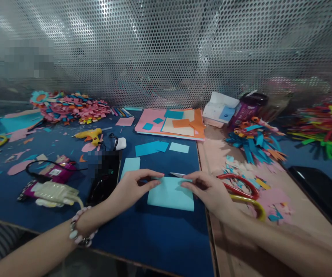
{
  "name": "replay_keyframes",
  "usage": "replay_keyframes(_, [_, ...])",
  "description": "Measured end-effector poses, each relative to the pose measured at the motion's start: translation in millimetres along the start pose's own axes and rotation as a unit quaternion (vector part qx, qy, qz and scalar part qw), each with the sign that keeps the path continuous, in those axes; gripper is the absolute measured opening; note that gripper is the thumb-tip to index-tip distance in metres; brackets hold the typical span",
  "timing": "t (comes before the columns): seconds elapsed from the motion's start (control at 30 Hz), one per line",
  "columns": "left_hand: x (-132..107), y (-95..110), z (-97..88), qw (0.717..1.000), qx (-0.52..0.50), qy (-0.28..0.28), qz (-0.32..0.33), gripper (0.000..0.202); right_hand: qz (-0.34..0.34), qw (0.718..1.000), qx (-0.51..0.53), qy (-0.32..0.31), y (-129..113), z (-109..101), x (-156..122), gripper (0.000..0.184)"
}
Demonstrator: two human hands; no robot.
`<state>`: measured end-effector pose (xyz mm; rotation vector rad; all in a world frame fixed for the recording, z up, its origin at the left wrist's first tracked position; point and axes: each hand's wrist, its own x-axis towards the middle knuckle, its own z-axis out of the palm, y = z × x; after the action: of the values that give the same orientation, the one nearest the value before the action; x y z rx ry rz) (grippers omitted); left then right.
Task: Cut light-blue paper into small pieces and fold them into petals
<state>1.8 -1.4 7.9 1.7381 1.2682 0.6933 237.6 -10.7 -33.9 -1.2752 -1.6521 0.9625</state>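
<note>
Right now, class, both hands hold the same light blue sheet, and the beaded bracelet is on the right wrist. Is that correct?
Not quite: the head view shows the beaded bracelet on the left wrist. The left hand and right hand do both hold the same light blue sheet.

Head-worn view, forward and down

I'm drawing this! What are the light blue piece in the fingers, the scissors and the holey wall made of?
Light blue piece: matte, paper or thin felt perhaps; no shine shows.
Scissors: handles probably smooth plastic, coloured red and yellow; pale blade likely metal.
Wall: shiny, probably metal sheet; bright streaks around its holes.
</note>
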Motion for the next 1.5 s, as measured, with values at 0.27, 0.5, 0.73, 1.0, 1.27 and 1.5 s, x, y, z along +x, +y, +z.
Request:
replay_keyframes(0.27, [0.0, -0.7, -0.6, 1.0, 0.003, -0.007, 0.014, 0.025, 0.004, 1.0, 0.014, -0.007, -4.2, -2.0, 0.5, 0.023])
replay_keyframes(0.5, [-0.8, 0.9, -1.6, 0.999, 0.034, 0.004, 0.021, 0.024, 0.03, 0.999, 0.023, -0.022, -5.5, -2.8, 1.3, 0.024])
replay_keyframes(0.73, [1.0, -2.4, -0.9, 0.999, 0.024, 0.018, 0.017, 0.031, 0.031, 0.999, 0.015, -0.028, -4.2, -2.5, 1.9, 0.022])
replay_keyframes(1.0, [1.2, 0.2, -2.0, 0.999, 0.036, 0.003, 0.011, 0.022, 0.043, 0.998, 0.007, -0.035, -6.3, -3.7, 1.6, 0.024])
replay_keyframes(1.27, [2.1, -3.6, -0.9, 0.999, 0.044, 0.0, 0.024, 0.021, 0.042, 0.998, -0.012, -0.046, -5.0, -3.2, 2.8, 0.022])
replay_keyframes(1.5, [0.6, -10.2, 2.4, 0.987, 0.142, -0.022, 0.078, 0.017, -0.123, 0.977, -0.162, -0.07, -4.5, -0.6, 3.0, 0.015])
